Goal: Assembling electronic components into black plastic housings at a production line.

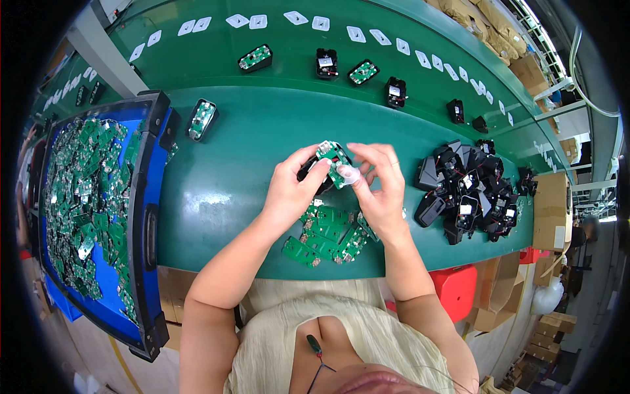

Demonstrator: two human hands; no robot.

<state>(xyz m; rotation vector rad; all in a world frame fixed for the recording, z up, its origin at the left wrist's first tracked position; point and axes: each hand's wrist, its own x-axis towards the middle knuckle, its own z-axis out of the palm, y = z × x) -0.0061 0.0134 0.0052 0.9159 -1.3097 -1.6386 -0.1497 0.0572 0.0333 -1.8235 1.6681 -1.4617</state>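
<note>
Above the middle of the bench, my left hand (pixel 293 178) is closed round a black plastic housing (pixel 304 171), its thumb resting on a green circuit board (pixel 326 151). The board lies tilted at the housing's open side; whether it is fully seated I cannot tell. My right hand (pixel 382 187) grips the board's right side, fingers curled, with a whitish cover (pixel 349 174) over the thumb tip. Below both hands, several loose green circuit boards (pixel 321 240) lie spread on the bench near my body.
A blue-lined black crate (pixel 149 230) heaped with circuit boards stands at left. Several black housings (pixel 462 190) are piled at right. One housing with a board (pixel 201 120) sits near the crate; others line the conveyor belt (pixel 289 46) beyond the bench. A red stool (pixel 454 292) stands below right.
</note>
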